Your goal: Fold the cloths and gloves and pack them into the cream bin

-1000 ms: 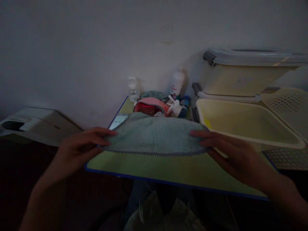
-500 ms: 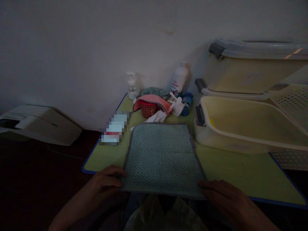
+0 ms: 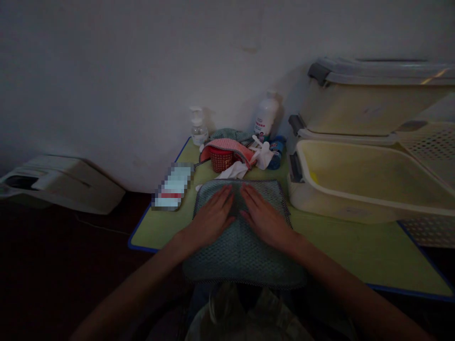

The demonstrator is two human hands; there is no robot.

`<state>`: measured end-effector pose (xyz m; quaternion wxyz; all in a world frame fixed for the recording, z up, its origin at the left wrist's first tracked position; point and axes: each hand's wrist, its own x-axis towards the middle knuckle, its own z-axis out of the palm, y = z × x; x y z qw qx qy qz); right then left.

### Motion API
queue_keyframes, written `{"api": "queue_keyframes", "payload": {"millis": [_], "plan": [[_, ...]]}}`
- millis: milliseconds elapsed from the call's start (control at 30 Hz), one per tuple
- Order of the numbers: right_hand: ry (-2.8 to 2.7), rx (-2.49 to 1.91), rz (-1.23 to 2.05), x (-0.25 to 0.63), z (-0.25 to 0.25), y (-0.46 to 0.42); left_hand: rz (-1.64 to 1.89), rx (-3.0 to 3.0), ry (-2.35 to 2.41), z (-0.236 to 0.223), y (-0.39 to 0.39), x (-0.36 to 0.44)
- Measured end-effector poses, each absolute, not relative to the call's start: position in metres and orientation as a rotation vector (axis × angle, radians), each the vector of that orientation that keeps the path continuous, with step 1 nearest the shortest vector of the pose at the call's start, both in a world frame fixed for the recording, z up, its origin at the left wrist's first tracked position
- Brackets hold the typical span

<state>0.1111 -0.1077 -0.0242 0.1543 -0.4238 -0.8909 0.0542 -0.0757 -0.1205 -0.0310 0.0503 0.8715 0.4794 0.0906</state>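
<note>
A grey-green cleaning cloth [image 3: 241, 265] with a dark checked border lies spread at the front of the table, its near edge reaching the table's front. My left hand [image 3: 213, 215] rests flat on the far left part of the cloth, fingers stretched forward. On the far right part lies my right hand [image 3: 266, 218], also flat, its fingers pointing ahead and inward. A narrow gap separates the two sets of fingertips. Neither hand grasps anything.
Behind the cloth are crumpled white tissue [image 3: 234, 170], a red woven basket [image 3: 221, 160], a pink cloth [image 3: 231, 144], a pump bottle [image 3: 198, 132], a white bottle [image 3: 266, 113] and a blue bottle [image 3: 275, 154]. A phone [image 3: 174, 187] lies left; an open bin [image 3: 355, 206] stands right.
Both hands have left the cloth's near corners and moved forward and inward. They now lie flat on its far half. The cloth stays spread in about the same place.
</note>
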Motion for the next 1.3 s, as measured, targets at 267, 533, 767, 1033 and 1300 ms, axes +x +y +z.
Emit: {"api": "queue_keyframes", "payload": {"millis": [267, 533, 767, 1033, 1300], "plan": [[-2.692, -1.396, 0.053, 0.12, -0.049, -0.101, 0.115, 2.79, 1.397, -0.056, -0.12, -0.074], [-2.714, -1.357, 0.036, 0.128, -0.051, -0.108, 0.174, 2.667, 1.498, -0.056, -0.122, -0.075], [-2.644, -1.5, 0.026, 0.13, -0.048, -0.104, 0.229, 2.579, 1.641, -0.055, -0.089, -0.096], [-2.593, -1.516, 0.027, 0.15, -0.054, -0.089, 0.194, 2.597, 1.642, -0.052, -0.085, -0.101], [-2.774, -1.125, 0.325, 0.201, -0.031, -0.129, 0.24, 2.682, 1.171, -0.019, -0.12, -0.118]]}}
